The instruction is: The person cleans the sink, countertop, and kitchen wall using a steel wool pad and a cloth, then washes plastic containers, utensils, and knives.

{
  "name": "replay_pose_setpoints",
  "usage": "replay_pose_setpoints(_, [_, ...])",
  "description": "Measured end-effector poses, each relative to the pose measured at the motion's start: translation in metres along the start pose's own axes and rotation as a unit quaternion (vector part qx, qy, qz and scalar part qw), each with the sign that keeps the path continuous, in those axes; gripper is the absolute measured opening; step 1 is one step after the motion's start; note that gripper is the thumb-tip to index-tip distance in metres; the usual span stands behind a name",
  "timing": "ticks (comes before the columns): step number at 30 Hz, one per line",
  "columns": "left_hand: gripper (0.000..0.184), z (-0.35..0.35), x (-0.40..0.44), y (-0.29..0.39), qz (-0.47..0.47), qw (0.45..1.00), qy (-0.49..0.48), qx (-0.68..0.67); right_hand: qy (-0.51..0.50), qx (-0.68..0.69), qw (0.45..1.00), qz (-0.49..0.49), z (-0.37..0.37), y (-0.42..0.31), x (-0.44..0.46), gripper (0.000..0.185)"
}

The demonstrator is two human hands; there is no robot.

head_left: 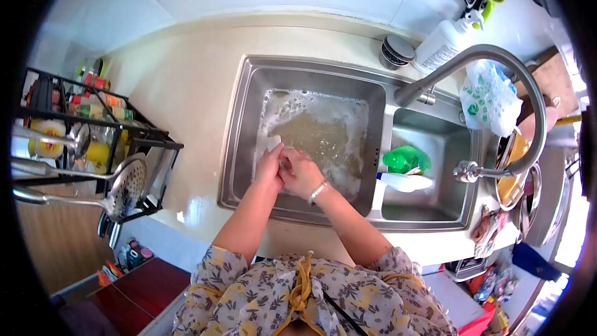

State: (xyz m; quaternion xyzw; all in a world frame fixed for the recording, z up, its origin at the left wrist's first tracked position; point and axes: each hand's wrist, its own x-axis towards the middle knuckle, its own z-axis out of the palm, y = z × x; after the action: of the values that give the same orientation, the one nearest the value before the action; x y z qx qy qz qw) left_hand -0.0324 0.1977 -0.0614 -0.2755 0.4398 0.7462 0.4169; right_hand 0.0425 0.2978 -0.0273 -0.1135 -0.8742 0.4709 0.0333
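The left hand (pixel 270 167) and the right hand (pixel 302 173) are close together over the near left part of the big sink basin (pixel 323 79). Their fingers are bent in, not spread wide. A small white thing (pixel 273 142) pokes out by the left fingers, above the water in the big sink basin. I can't tell what it is, or which hand grips it. Maybe the hands are low there so drips fall in. The big sink basin has cloudy water (pixel 317 130) with bubbles on top. Just right of it, the small sink basin (pixel 444 202) has a green plastic thing (pixel 405 159) and a white bottle (pixel 407 182) lying down. Behind the big sink basin, to the right, are a dark jar (pixel 396 55) with a lid and a white spray bottle (pixel 440 45), maybe set back from the splashes. Left of the big sink basin, a black rack (pixel 155 141) holds bottles and jars
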Motion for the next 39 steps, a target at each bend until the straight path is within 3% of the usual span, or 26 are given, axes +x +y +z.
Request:
replay_pose_setpoints(1, [0.032,0.001,0.005,-0.002,0.039,0.999,-0.017,0.011,0.023,-0.090,0.991,-0.101,-0.023,-0.005,-0.010,0.042])
replay_pose_setpoints(2, [0.027,0.011,0.005,0.000,0.031,0.995,-0.044,-0.081,0.057,-0.129,0.988,-0.068,-0.056,-0.020,-0.021,0.045])
replay_pose_setpoints(5, [0.019,0.031,-0.002,0.005,0.030,0.999,0.023,-0.001,0.179,-0.215,0.958,-0.061,-0.151,-0.037,-0.051,0.049])
replay_pose_setpoints(8, [0.023,0.036,-0.007,0.010,0.050,0.997,0.006,0.057,0.253,-0.255,0.932,-0.041,-0.222,-0.056,-0.073,0.043])
replay_pose_setpoints(12, [0.028,0.049,-0.019,0.012,0.074,0.984,0.088,0.136,0.253,-0.302,0.919,-0.037,-0.265,-0.062,-0.096,0.037])
replay_pose_setpoints(14, [0.028,0.052,-0.022,0.008,0.165,0.959,0.138,0.187,0.314,-0.315,0.893,-0.067,-0.273,-0.071,-0.112,0.032])
replay_pose_setpoints(15, [0.028,0.049,-0.022,0.007,0.167,0.958,0.143,0.184,0.346,-0.307,0.882,-0.085,-0.279,-0.070,-0.120,0.030])
replay_pose_setpoints(17, [0.025,0.039,-0.020,0.008,0.150,0.962,0.144,0.175,0.419,-0.431,0.789,-0.125,-0.293,-0.067,-0.132,0.027])
replay_pose_setpoints(19, [0.022,0.031,-0.019,0.008,0.147,0.962,0.142,0.184,0.514,-0.302,0.767,-0.236,-0.304,-0.056,-0.126,0.026])
replay_pose_setpoints(22, [0.020,0.026,-0.016,0.007,0.138,0.963,0.136,0.186,0.603,-0.418,0.667,-0.128,-0.330,-0.040,-0.131,0.035])
replay_pose_setpoints(23, [0.020,0.024,-0.015,0.007,0.134,0.965,0.138,0.180,0.603,-0.418,0.668,-0.126,-0.333,-0.035,-0.128,0.035])
replay_pose_setpoints(25, [0.020,0.014,-0.007,0.006,0.132,0.972,0.103,0.167,0.649,-0.204,0.732,-0.022,-0.336,-0.022,-0.123,0.040])
replay_pose_setpoints(27, [0.021,0.009,-0.002,0.005,0.126,0.979,0.060,0.152,0.576,-0.210,0.790,0.024,-0.332,-0.016,-0.128,0.054])
replay_pose_setpoints(29, [0.029,0.011,-0.004,0.006,0.079,0.980,0.043,0.176,0.543,0.081,0.835,-0.033,-0.317,-0.014,-0.122,0.054])
replay_pose_setpoints(34, [0.038,0.011,-0.009,0.001,0.039,0.983,-0.003,0.179,0.540,0.159,0.824,-0.061,-0.260,-0.054,-0.112,0.054])
replay_pose_setpoints(35, [0.038,0.010,-0.008,-0.001,0.038,0.983,-0.006,0.177,0.484,0.178,0.852,-0.085,-0.250,-0.059,-0.114,0.054])
replay_pose_setpoints(37, [0.040,0.005,-0.002,-0.005,0.032,0.980,-0.029,0.192,0.484,0.309,0.813,-0.095,-0.219,-0.074,-0.102,0.050])
replay_pose_setpoints(39, [0.040,0.002,0.005,-0.006,0.017,0.978,-0.042,0.202,0.443,0.296,0.840,-0.104,-0.197,-0.077,-0.089,0.046])
